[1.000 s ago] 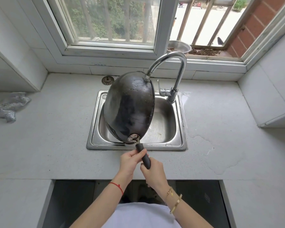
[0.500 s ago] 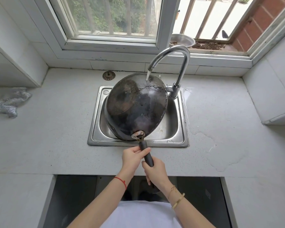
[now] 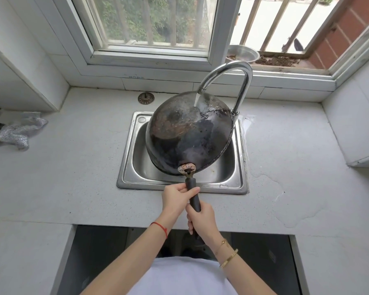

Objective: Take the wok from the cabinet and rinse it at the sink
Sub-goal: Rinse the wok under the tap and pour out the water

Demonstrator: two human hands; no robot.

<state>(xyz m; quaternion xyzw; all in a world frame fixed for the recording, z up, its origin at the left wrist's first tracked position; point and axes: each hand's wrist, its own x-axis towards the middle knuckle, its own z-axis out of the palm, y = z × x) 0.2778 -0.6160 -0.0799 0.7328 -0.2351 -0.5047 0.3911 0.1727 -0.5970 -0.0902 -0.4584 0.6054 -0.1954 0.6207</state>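
The sink (image 3: pixel 128 167) is sunk in the counter (image 3: pixel 62 177). Over its bowl hangs the wok (image 3: pixel 185 133), turned bottom-up and tilted, water from the tap (image 3: pixel 230 71) running down its back. It looks heavy, rigid and now wet and slippery, so the long handle (image 3: pixel 193 194) is the place to grip. The left hand (image 3: pixel 176 199) wraps the handle nearer the sink, the right hand (image 3: pixel 202 218) clasps it farther back.
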